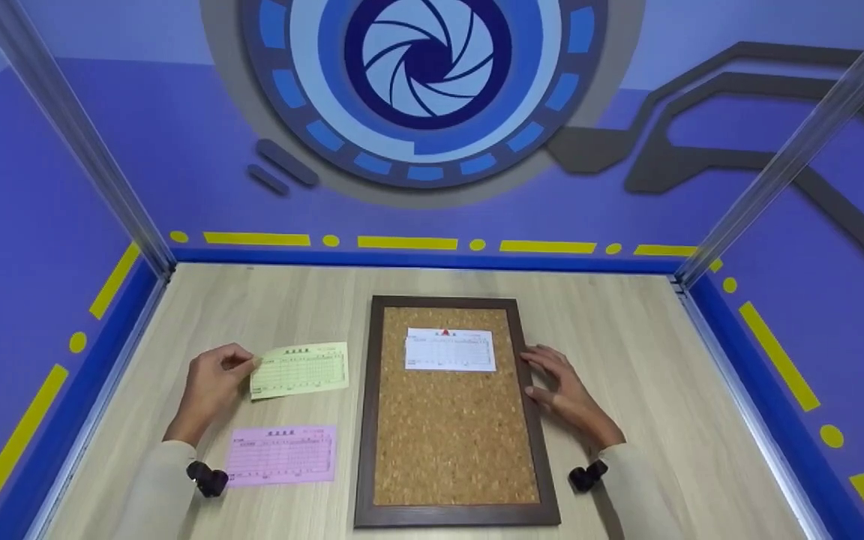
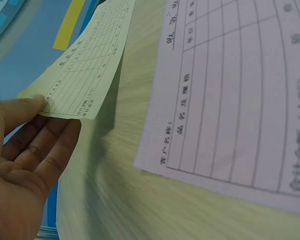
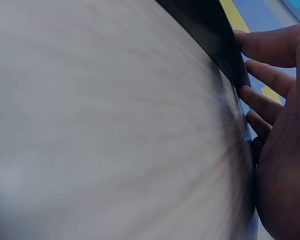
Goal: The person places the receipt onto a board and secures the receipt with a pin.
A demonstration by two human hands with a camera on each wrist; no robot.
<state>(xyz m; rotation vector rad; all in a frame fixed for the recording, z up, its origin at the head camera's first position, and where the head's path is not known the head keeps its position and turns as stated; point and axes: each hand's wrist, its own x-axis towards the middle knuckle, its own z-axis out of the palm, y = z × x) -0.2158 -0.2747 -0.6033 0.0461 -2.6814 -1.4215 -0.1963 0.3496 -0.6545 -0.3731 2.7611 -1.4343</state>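
My left hand (image 1: 214, 386) pinches the left edge of a yellow-green receipt slip (image 1: 299, 371) between thumb and fingers. The left wrist view shows this slip (image 2: 85, 75) raised off the tabletop, with the thumb on its printed face. Below it lies a pink receipt slip (image 1: 282, 455). To the right is a cork board (image 1: 454, 442) in a dark brown frame. Near its top, a red pushpin (image 1: 445, 331) holds a white receipt slip (image 1: 449, 350). My right hand (image 1: 563, 390) rests its fingertips against the frame's right side; in the right wrist view its fingers touch the dark frame (image 3: 205, 35).
A light wood-grain table (image 1: 627, 330) carries everything. A blue-purple wall (image 1: 177, 150) with yellow markings stands behind it, and similar panels rise on both sides. Metal posts (image 1: 102, 165) mark the corners. A small black device (image 1: 207, 478) sits on each wrist.
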